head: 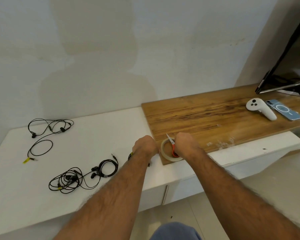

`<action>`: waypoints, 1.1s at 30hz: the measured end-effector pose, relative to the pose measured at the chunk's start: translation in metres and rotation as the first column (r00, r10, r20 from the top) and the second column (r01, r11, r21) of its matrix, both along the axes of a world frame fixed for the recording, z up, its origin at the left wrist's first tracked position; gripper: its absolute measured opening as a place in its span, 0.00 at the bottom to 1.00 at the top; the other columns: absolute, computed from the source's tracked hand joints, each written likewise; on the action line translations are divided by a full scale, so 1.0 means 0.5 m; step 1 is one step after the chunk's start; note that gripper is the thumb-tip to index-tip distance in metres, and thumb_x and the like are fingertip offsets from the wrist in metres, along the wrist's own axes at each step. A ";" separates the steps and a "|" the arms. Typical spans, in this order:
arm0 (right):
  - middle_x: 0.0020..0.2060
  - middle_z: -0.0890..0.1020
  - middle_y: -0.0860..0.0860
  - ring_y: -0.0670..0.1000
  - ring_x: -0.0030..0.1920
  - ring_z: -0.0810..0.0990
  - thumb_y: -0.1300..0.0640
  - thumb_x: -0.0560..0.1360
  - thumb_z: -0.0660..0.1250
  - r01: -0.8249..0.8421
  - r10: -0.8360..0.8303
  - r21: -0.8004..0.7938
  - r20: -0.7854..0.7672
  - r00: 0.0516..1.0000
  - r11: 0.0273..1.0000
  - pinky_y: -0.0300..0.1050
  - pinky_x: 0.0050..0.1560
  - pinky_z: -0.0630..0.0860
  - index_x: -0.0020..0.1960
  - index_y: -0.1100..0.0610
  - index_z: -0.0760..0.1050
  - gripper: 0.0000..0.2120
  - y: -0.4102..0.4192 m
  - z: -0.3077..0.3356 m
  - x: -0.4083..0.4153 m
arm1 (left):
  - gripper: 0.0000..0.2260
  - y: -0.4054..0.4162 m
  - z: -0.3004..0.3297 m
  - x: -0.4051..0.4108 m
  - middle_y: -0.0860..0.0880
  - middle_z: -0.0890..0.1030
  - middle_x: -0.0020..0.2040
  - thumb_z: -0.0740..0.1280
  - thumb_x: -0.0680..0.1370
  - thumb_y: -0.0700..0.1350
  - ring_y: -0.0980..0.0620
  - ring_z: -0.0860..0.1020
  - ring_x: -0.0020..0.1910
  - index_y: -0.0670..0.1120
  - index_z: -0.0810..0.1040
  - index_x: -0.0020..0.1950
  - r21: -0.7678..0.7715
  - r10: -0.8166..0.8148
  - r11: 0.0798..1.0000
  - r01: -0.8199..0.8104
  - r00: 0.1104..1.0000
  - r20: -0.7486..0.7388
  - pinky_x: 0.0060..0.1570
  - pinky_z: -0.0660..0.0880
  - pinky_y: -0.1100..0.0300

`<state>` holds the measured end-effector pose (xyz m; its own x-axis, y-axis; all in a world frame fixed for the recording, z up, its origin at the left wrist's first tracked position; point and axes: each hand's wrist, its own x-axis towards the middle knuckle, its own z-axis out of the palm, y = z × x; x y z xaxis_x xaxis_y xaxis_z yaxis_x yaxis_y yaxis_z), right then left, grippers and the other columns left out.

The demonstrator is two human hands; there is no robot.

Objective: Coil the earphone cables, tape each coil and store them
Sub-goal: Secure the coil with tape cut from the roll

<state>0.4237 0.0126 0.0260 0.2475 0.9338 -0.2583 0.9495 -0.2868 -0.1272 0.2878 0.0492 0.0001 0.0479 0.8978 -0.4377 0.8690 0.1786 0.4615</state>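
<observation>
Both hands are seen from behind: scissors (172, 145) are held by the right hand (185, 142) over the tape roll (164, 153), a coiled earphone cable (130, 155) by the left hand (145, 144) (fingers hidden).

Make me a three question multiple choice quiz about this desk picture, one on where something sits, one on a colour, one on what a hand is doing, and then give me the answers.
1. Where does the tape roll lie?
A. on the near corner of the wooden board
B. beside the white controller
C. among the earphones

2. What colour are the scissors' handles?
A. blue
B. orange-red
C. black

3. What is the right hand doing?
A. lying flat and open on the board
B. keeping a grip on the scissors over the tape roll
C. lifting the phone

Answers: 1 A, the roll sits at the board's near left corner. 2 B, orange-red shows below the blade. 3 B, the fingers curl round the handles, blade poking out.
</observation>
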 end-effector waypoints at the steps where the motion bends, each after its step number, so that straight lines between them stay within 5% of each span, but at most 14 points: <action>1: 0.47 0.82 0.55 0.54 0.48 0.82 0.61 0.74 0.69 -0.001 0.001 -0.003 0.011 1.000 1.000 0.43 0.41 0.76 0.50 0.60 0.80 0.05 -0.001 0.001 -0.001 | 0.08 -0.001 0.000 -0.005 0.49 0.82 0.47 0.73 0.72 0.48 0.50 0.78 0.40 0.46 0.82 0.50 0.019 -0.007 1.000 0.007 1.000 -0.005 0.33 0.73 0.61; 5: 0.39 0.79 0.53 0.52 0.41 0.79 0.60 0.74 0.69 0.023 -0.023 -0.008 0.001 1.000 1.000 0.44 0.39 0.76 0.47 0.58 0.79 0.03 -0.003 0.006 -0.005 | 0.11 -0.003 0.008 -0.044 0.49 0.82 0.51 0.64 0.76 0.43 0.50 0.79 0.49 0.49 0.79 0.57 0.053 -0.047 0.998 0.042 0.993 0.105 0.45 0.76 0.59; 9: 0.38 0.80 0.51 0.51 0.40 0.80 0.56 0.74 0.68 0.058 -0.055 0.069 -0.036 0.998 0.996 0.45 0.37 0.78 0.46 0.56 0.80 0.04 -0.009 0.014 -0.011 | 0.18 -0.027 0.041 -0.094 0.49 0.82 0.52 0.65 0.75 0.39 0.54 0.77 0.42 0.52 0.73 0.65 0.005 -0.113 0.993 0.118 0.943 0.313 0.39 0.71 0.63; 11: 0.39 0.81 0.49 0.49 0.40 0.80 0.54 0.76 0.67 0.045 -0.021 0.134 -0.174 0.985 0.990 0.44 0.38 0.78 0.45 0.55 0.80 0.06 -0.015 0.023 -0.030 | 0.19 -0.046 0.051 -0.108 0.50 0.83 0.50 0.64 0.76 0.39 0.56 0.75 0.37 0.52 0.70 0.66 0.019 -0.143 0.989 0.148 0.910 0.388 0.35 0.70 0.64; 12: 0.40 0.82 0.49 0.48 0.40 0.80 0.53 0.77 0.66 0.035 0.010 0.131 -0.333 0.943 0.991 0.44 0.39 0.78 0.46 0.55 0.81 0.07 -0.017 0.027 -0.047 | 0.20 -0.056 0.055 -0.117 0.51 0.83 0.49 0.64 0.76 0.39 0.55 0.76 0.38 0.52 0.69 0.66 0.030 -0.153 0.988 0.155 0.898 0.412 0.35 0.71 0.64; 15: 0.46 0.84 0.52 0.49 0.43 0.82 0.49 0.78 0.68 -0.027 -0.068 -0.106 -0.791 0.608 0.994 0.49 0.46 0.80 0.53 0.57 0.81 0.12 -0.026 0.039 -0.102 | 0.19 -0.075 0.063 -0.140 0.50 0.83 0.49 0.63 0.77 0.39 0.50 0.80 0.48 0.51 0.66 0.66 0.094 -0.169 0.985 0.142 0.879 0.446 0.47 0.75 0.58; 21: 0.45 0.85 0.58 0.55 0.45 0.84 0.58 0.76 0.72 -0.072 -0.201 -0.233 -0.931 0.305 0.970 0.51 0.51 0.80 0.53 0.63 0.81 0.10 -0.028 0.039 -0.170 | 0.15 -0.099 0.089 -0.238 0.50 0.81 0.47 0.62 0.78 0.39 0.55 0.76 0.40 0.51 0.67 0.62 0.167 -0.171 0.980 0.106 0.877 0.449 0.44 0.73 0.60; 27: 0.45 0.87 0.55 0.55 0.46 0.86 0.60 0.73 0.74 -0.096 -0.153 -0.195 -0.930 0.333 0.976 0.53 0.52 0.80 0.49 0.61 0.81 0.07 -0.030 0.050 -0.247 | 0.13 -0.103 0.114 -0.329 0.53 0.81 0.44 0.65 0.78 0.42 0.58 0.75 0.37 0.53 0.68 0.59 0.187 -0.191 0.975 0.124 0.895 0.403 0.43 0.71 0.62; 33: 0.44 0.86 0.55 0.54 0.44 0.86 0.60 0.73 0.73 -0.107 -0.080 -0.125 -0.932 0.355 0.986 0.47 0.43 0.80 0.46 0.59 0.80 0.04 -0.029 0.069 -0.250 | 0.11 -0.101 0.127 -0.341 0.54 0.82 0.44 0.66 0.78 0.43 0.57 0.77 0.42 0.53 0.70 0.58 0.181 -0.182 0.977 0.112 0.881 0.436 0.47 0.72 0.61</action>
